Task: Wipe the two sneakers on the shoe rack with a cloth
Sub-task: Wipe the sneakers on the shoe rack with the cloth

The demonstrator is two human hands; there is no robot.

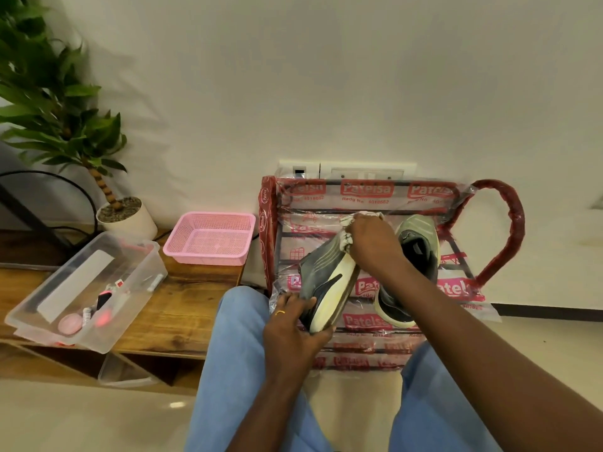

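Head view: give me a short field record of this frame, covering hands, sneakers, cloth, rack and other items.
left hand: grips the near end of a sneaker tipped on its side
right hand: holds a bunched cloth against that sneaker's far end
other sneaker: lies on the rack, to the right, partly hidden
rack: wrapped in printed plastic
at left: pink basket, clear box, plant

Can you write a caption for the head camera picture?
Left hand steadies a grey sneaker while right hand presses a cloth against it.
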